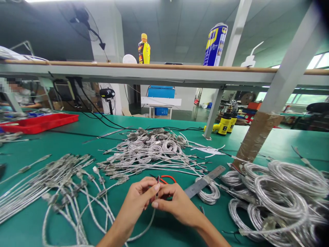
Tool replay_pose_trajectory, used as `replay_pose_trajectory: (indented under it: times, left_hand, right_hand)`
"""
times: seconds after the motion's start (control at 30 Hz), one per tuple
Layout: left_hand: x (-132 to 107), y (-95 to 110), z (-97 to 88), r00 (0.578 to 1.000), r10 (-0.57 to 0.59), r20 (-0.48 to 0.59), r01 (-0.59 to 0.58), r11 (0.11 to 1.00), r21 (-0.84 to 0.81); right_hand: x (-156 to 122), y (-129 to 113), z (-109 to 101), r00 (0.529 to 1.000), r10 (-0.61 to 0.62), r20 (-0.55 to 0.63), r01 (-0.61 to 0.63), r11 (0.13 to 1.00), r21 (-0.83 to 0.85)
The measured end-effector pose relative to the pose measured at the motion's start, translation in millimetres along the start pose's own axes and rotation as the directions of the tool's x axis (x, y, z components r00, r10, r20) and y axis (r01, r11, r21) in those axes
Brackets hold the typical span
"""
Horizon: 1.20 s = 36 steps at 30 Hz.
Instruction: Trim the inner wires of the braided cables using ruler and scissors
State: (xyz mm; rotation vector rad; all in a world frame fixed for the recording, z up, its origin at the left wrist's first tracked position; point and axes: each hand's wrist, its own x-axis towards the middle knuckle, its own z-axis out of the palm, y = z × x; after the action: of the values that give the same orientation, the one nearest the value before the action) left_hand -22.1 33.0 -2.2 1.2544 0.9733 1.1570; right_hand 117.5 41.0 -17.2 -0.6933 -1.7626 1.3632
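My left hand (140, 198) and my right hand (174, 204) meet low in the middle of the view, fingertips pinched together. Between them they hold the end of a silvery braided cable (144, 228) that curves away under my left wrist. A small tool with red handles (166, 179) lies on the green mat just beyond my fingers. A steel ruler (205, 180) lies slantwise to the right of my right hand, over a small coil of cable (209, 193).
Silvery cables lie in heaps: straight ones at the left (51, 178), a tangled pile in the middle (149, 151), big coils at the right (277, 195). A red tray (38, 122) sits far left. A taped post (257, 135) slants up to an overhead shelf with bottles.
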Motion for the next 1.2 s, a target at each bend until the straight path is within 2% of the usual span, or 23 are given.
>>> replay_pose_trajectory:
  times: [0.13, 0.23, 0.33, 0.5, 0.67, 1.0, 1.2]
  left_hand:
    - [-6, 2, 3.3, 0.998, -0.039, 0.049, 0.044, 0.994, -0.098]
    - [-9, 3, 6.5, 0.996, -0.045, 0.073, 0.055, 0.988, -0.144]
    - [-11, 2, 9.4, 0.997, -0.067, 0.049, 0.075, 0.980, -0.183]
    - [-13, 4, 11.7, 0.998, -0.060, 0.022, 0.063, 0.979, -0.192]
    - [-12, 5, 11.9, 0.999, -0.010, 0.052, 0.018, 0.990, -0.143]
    - [-10, -2, 9.7, 0.998, 0.007, 0.064, -0.005, 0.999, -0.035]
    - [-8, 1, 9.6, 0.998, 0.008, 0.069, -0.007, 1.000, -0.010]
  right_hand:
    - [0, -9, 2, 0.990, -0.005, 0.144, -0.022, 0.982, 0.189]
    - [-1, -10, 3, 0.982, 0.039, 0.185, -0.086, 0.963, 0.254]
    - [-1, -6, 4, 0.981, 0.084, 0.175, -0.126, 0.962, 0.242]
    - [-1, -3, 5, 0.984, 0.082, 0.158, -0.114, 0.972, 0.207]
    - [-1, -3, 6, 0.987, 0.036, 0.157, -0.067, 0.979, 0.192]
    - [-2, -2, 8, 0.983, 0.065, 0.174, -0.107, 0.964, 0.242]
    - [-2, -7, 8, 0.985, 0.057, 0.161, -0.076, 0.990, 0.115]
